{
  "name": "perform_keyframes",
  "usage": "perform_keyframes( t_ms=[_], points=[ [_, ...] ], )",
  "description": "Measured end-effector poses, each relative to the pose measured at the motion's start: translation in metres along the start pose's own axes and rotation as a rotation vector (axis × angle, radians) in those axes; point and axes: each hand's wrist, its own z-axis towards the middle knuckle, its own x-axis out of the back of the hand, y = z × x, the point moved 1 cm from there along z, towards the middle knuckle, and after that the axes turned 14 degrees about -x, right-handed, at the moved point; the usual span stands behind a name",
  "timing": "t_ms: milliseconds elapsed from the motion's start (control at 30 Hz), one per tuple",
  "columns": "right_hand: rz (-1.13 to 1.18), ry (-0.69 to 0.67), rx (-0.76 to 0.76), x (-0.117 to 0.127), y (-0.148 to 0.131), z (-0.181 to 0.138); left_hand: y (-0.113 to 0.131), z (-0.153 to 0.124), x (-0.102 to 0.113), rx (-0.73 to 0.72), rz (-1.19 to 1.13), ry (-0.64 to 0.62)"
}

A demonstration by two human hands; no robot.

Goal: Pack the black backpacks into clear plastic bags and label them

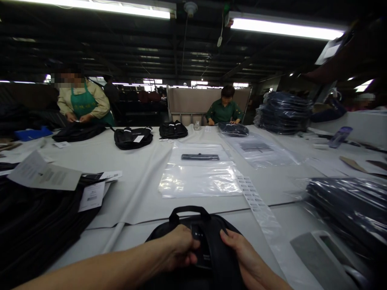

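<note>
A black backpack (225,223) lies in front of me at the near edge of the table, its carry loop (189,209) pointing away. My left hand (180,246) is closed at a black hang tag (204,255) with small white print, beside a wide black strap (220,257). The fingertips curl over the tag's left side. My right hand (243,251) grips the right side of the backpack, its thumb on top near the strap and its other fingers mostly hidden beneath. The lower part of the backpack runs out of view.
Clear plastic bags (199,177) and a strip of labels (256,205) lie ahead. Stacked black bags with paper tags (92,196) stand left; plastic-wrapped bags (347,205) and a grey device (328,253) are right. Two people work across the table (136,169), near more black backpacks (133,139).
</note>
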Motion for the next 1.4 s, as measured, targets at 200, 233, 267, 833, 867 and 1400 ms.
perform_keyframes(
  t_ms=[200, 233, 267, 833, 867, 1400],
  points=[
    [-0.273, 0.073, 0.065, -0.004, -0.004, -0.004, -0.015, 0.020, -0.024, 0.000, -0.024, 0.070],
    [-0.388, 0.158, 0.104, -0.001, -0.002, -0.003, -0.018, 0.023, -0.025, -0.011, -0.012, 0.083],
    [-0.520, 0.274, 0.159, 0.003, 0.002, -0.001, -0.021, 0.027, -0.026, -0.018, 0.008, 0.090],
    [-1.536, 0.511, 0.654, 0.026, 0.040, -0.022, -0.067, -0.022, 0.001, -0.922, 1.215, -0.320],
    [-1.532, 0.488, 0.607, 0.025, 0.039, -0.039, -0.078, -0.019, 0.001, -0.941, 1.235, -0.296],
    [-1.986, 0.478, 0.397, 0.036, 0.123, -0.122, -0.090, -0.145, 0.016, -0.969, 0.929, 0.108]
  ],
)
